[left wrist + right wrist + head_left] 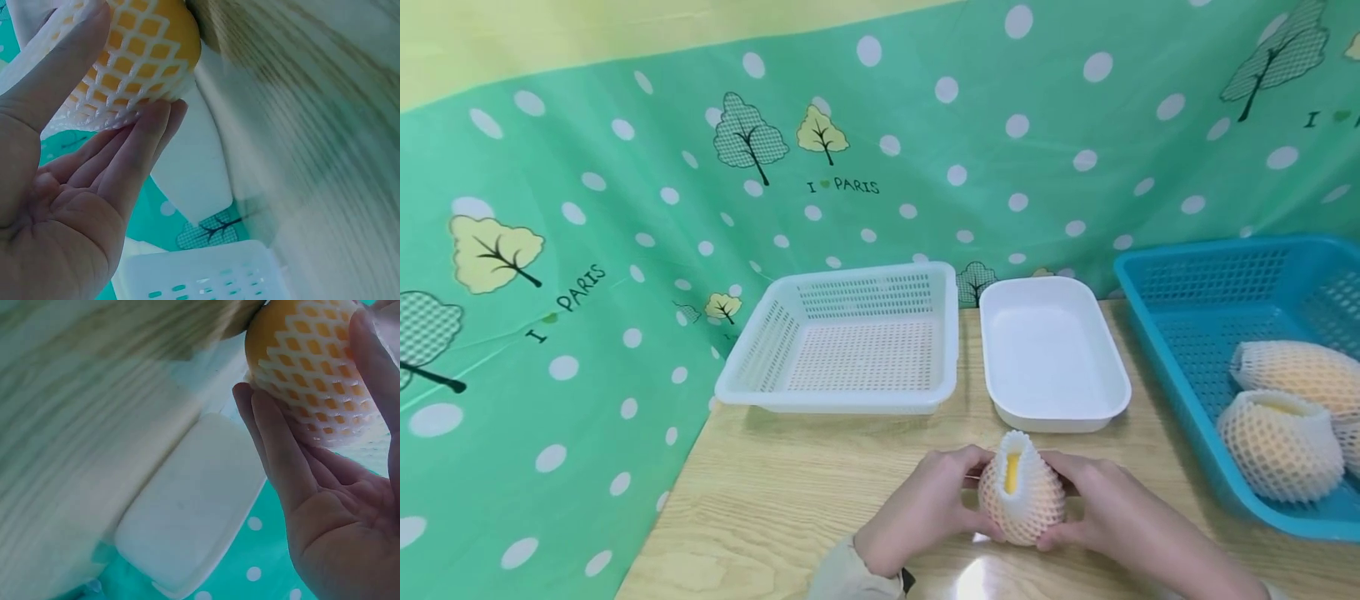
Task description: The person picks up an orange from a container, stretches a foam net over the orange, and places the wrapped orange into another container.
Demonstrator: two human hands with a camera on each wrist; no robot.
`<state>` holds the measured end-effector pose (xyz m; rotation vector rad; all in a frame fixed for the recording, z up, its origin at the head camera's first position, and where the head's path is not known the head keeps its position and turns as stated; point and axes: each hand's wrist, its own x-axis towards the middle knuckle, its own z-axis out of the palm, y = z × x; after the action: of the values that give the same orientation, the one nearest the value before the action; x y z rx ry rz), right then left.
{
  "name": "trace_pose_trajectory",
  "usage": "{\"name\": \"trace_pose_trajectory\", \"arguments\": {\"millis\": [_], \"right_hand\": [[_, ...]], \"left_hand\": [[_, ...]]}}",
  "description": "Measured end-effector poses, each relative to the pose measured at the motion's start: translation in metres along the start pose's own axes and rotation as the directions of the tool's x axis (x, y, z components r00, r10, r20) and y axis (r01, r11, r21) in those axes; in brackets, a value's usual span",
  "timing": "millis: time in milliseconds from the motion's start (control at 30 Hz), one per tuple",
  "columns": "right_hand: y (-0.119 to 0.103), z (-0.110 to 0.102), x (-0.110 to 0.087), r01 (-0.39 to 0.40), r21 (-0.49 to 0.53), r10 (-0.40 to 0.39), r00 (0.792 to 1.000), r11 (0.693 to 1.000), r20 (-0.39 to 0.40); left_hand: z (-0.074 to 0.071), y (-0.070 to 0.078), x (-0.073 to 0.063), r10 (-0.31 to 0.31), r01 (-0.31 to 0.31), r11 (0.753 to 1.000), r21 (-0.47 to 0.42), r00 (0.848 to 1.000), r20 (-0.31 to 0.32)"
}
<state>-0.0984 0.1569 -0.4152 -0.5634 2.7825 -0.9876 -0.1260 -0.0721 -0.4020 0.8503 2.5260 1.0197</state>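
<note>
A yellow-orange fruit in a white foam net (1028,510) is between my two hands, low over the front of the wooden table. The net's gathered opening points up, and a strip of yellow skin shows through it. My left hand (928,502) grips the fruit from the left, thumb on the near side and fingers round the far side. From the right, my right hand (1099,502) holds it the same way. In the left wrist view, the netted fruit (134,59) has a bare orange end. The right wrist view shows that bare end of the fruit (265,340) too.
Behind the hands stand a white slotted basket (943,350) and, to its right, a smooth white tray (1052,358). At the right, a blue basket (1180,417) contains several netted fruits (1281,450). A green dotted cloth (910,125) hangs behind and to the left.
</note>
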Motion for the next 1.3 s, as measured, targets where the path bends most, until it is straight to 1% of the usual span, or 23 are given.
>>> {"name": "trace_pose_trajectory", "arguments": {"millis": [167,267,367,433,500,567,633,700,733,800,933,1133,1200,1300], "right_hand": [[0.008,0.001,0.001,0.052,-0.017,-0.052,0.999,0.998,0.013],[0.012,0.0,0.0,0.076,-0.008,-0.076,0.996,0.997,0.037],[0.011,-0.002,-0.002,0.072,0.013,-0.072,0.996,0.997,0.06],[0.008,-0.003,-0.003,0.066,0.017,-0.066,0.997,0.998,0.044],[0.005,-0.006,-0.004,0.064,0.031,-0.065,0.998,0.997,0.015],[0.004,-0.007,-0.004,0.084,0.048,-0.083,0.996,0.995,-0.016],[0.003,-0.008,-0.003,0.114,0.076,-0.111,0.993,0.991,-0.038],[0.004,-0.009,-0.003,0.15,0.093,-0.146,0.988,0.984,-0.049],[0.005,-0.009,-0.003,0.156,0.097,-0.152,0.987,0.983,-0.052],[0.008,-0.009,-0.004,0.161,0.104,-0.156,0.986,0.981,-0.053],[0.012,-0.011,-0.004,0.148,0.112,-0.145,0.989,0.983,-0.029],[0.016,-0.011,-0.002,0.134,0.159,-0.137,0.991,0.978,0.009],[0.018,-0.01,-0.001,0.117,0.196,-0.127,0.991,0.974,0.04],[0.023,-0.009,0.002,0.069,0.288,-0.105,0.989,0.955,0.109]], "left_hand": [[0.003,-0.004,0.001,-0.008,0.008,0.999,0.034,1.0,0.004],[0.005,-0.01,0.003,-0.027,0.027,1.0,0.008,0.999,0.032],[0.004,-0.016,0.003,-0.035,0.036,0.999,-0.014,0.997,0.062],[0.001,-0.019,0.001,-0.026,0.028,0.999,-0.039,0.998,0.063],[-0.003,-0.018,0.0,0.001,0.002,0.997,-0.08,0.999,0.043],[-0.005,-0.016,0.0,0.056,-0.053,0.992,-0.114,0.998,0.022],[-0.006,-0.013,0.001,0.119,-0.118,0.985,-0.125,0.993,0.006],[-0.004,-0.01,0.002,0.172,-0.172,0.981,-0.089,0.985,-0.005],[-0.003,-0.009,0.002,0.193,-0.193,0.979,-0.069,0.981,-0.008],[-0.001,-0.008,0.003,0.207,-0.208,0.977,-0.041,0.978,-0.014],[0.001,-0.005,0.007,0.196,-0.197,0.98,-0.038,0.98,-0.007],[0.003,-0.007,0.009,0.128,-0.126,0.991,-0.053,0.991,0.039],[0.004,-0.009,0.008,0.117,-0.115,0.992,-0.044,0.992,0.049],[0.004,-0.01,0.007,0.123,-0.122,0.992,-0.019,0.991,0.059]]}}
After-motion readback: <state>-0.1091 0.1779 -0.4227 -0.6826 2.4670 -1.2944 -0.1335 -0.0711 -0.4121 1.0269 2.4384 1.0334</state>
